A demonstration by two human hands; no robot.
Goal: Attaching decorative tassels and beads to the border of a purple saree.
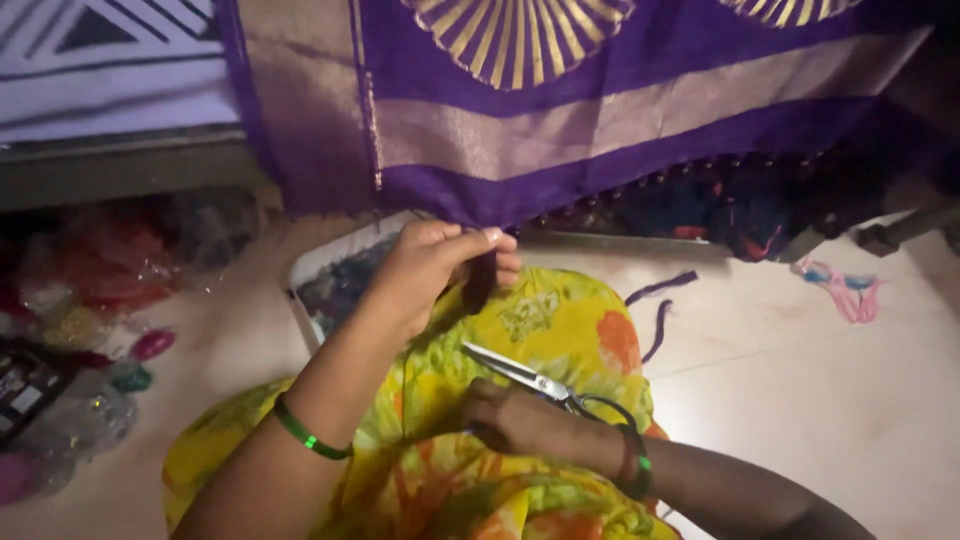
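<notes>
I see a shallow white tray (318, 262) on the floor (820, 390), holding a tangle of blue and purple threads, mostly hidden behind my arm. My left hand (425, 268) is raised, fingers pinched together on a dark purple tassel (480, 280) just below the hem of the hanging purple cloth (560, 150), a smooth weave with shiny gold bands and a fan pattern. My right hand (510, 418) rests on the yellow floral fabric (540, 330) over my lap, closed around the handles of steel scissors (525, 378), blades together. Two purple thread scraps (660, 288) lie on the pale tiles beside me.
</notes>
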